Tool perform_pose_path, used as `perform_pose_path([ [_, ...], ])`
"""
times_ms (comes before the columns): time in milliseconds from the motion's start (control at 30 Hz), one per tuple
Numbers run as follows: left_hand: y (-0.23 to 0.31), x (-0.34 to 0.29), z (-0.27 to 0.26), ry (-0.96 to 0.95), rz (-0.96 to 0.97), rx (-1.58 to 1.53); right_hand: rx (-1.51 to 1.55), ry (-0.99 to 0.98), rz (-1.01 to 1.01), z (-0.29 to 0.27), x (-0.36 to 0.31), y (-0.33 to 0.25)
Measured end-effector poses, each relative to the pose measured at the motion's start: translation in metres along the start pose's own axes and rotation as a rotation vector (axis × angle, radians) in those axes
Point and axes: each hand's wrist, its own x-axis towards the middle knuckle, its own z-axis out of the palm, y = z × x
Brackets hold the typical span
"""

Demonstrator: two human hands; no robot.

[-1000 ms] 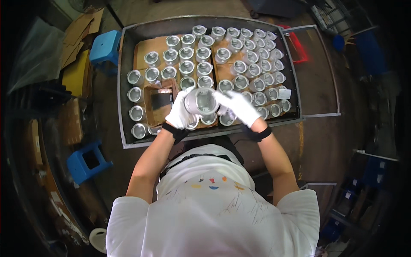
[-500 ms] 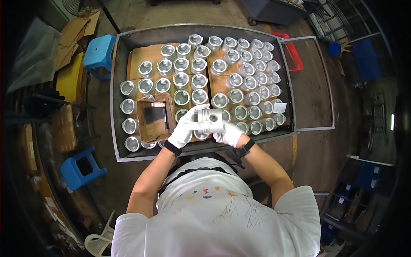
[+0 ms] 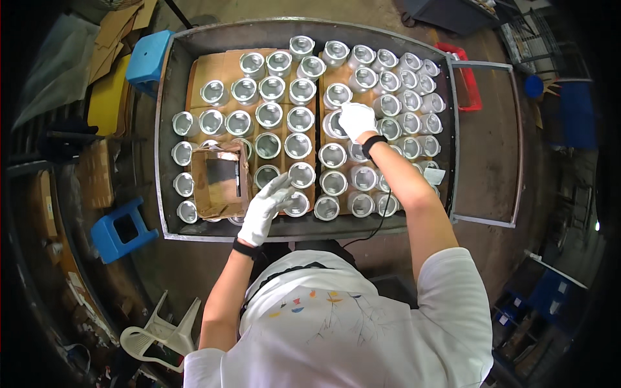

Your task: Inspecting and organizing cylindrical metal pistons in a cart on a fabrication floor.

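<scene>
On the left, two blue stools [image 3: 148,58] are seen beside a big dark tray [image 3: 226,39]. In the tray, round metal parts are stood in rows on brown cardboard [image 3: 213,68]. An open brown box [image 3: 221,208] is set among the parts on the left. Next comes the gloved left hand [image 3: 265,208]. Nothing is held in it – its fingers are stretched out near one metal part [image 3: 301,175]. That part could be tipped if it is bumped by the fingertips.

Past the middle gap, another metal part [image 3: 333,125] is partly covered by the gloved right hand [image 3: 358,121]. It stands in its row, with others close by. Whether it is gripped cannot be told. If it is pushed sideways, the next parts could be hit and scratched. A thin black cord [image 3: 380,225] is seen under the right forearm; a part could be pulled over if the cord is snagged.
</scene>
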Motion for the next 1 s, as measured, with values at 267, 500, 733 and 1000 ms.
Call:
perform_pose_path([
  [267, -0.011, -0.012, 0.0, 0.169, -0.053, -0.063, -0.253, -0.1, -0.151, 0.074, 0.019, 0.006],
  [500, -0.022, -0.003, -0.002, 0.207, -0.115, -0.054, -0.203, -0.228, -0.164, 0.073, 0.021, 0.009],
  [733, -0.018, 0.003, -0.001, 0.206, -0.104, -0.067, -0.092, 0.052, -0.089, 0.038, 0.047, 0.007],
  [1000, -0.015, -0.012, -0.006, 0.298, -0.091, -0.074, -0.11, -0.269, 0.126, 0.069, 0.064, 0.017],
])
